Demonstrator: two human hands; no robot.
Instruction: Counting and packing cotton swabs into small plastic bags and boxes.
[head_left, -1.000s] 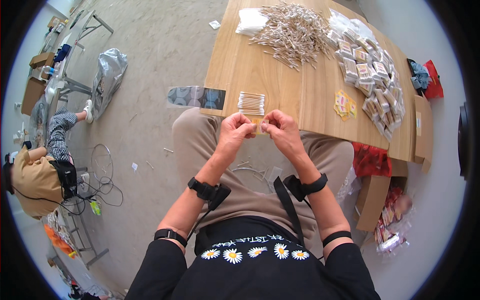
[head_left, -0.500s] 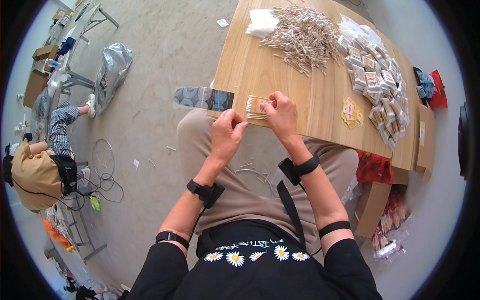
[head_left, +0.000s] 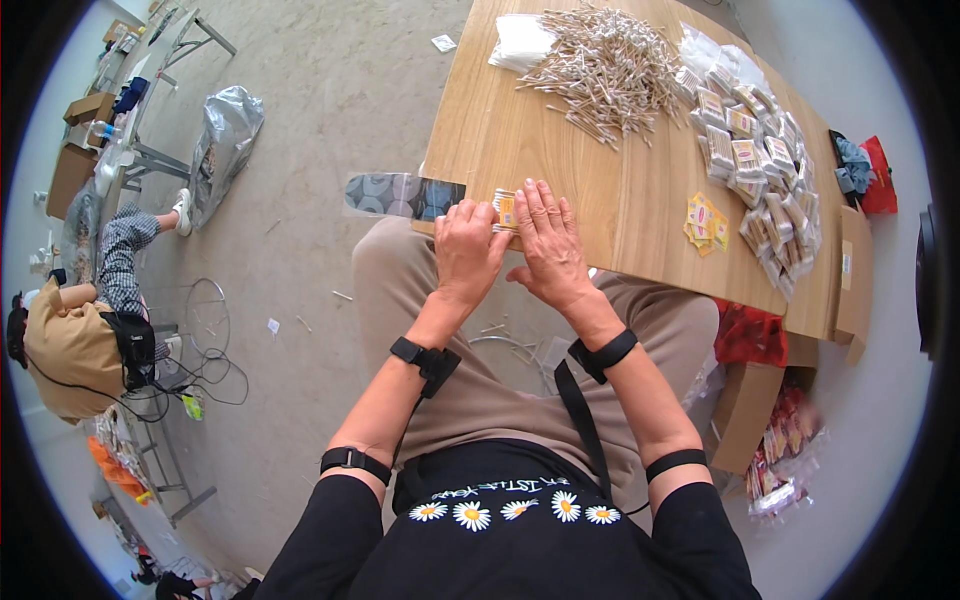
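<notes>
A small row of cotton swabs with a yellow-orange card (head_left: 507,211) lies at the near left corner of the wooden table (head_left: 620,225), between my hands. My left hand (head_left: 468,248) has its fingers bent in at the left ends of the swabs, with the thumb along their near side. Flat over the right part of the bundle rests my right hand (head_left: 550,245), fingers stretched out and thumb apart; it hides much of the card. Loose yellow cards (head_left: 706,224) lie farther right on the table.
A big heap of loose cotton swabs (head_left: 605,75) lies at the far side, by white bags (head_left: 522,42). Filled swab packs (head_left: 755,165) are piled at right. A patterned dark strip (head_left: 400,195) sticks out past the left edge. A person (head_left: 75,345) sits far left.
My right hand has gone from pinching at the card to lying flat over it. My left hand has moved up and right against the swab ends.
</notes>
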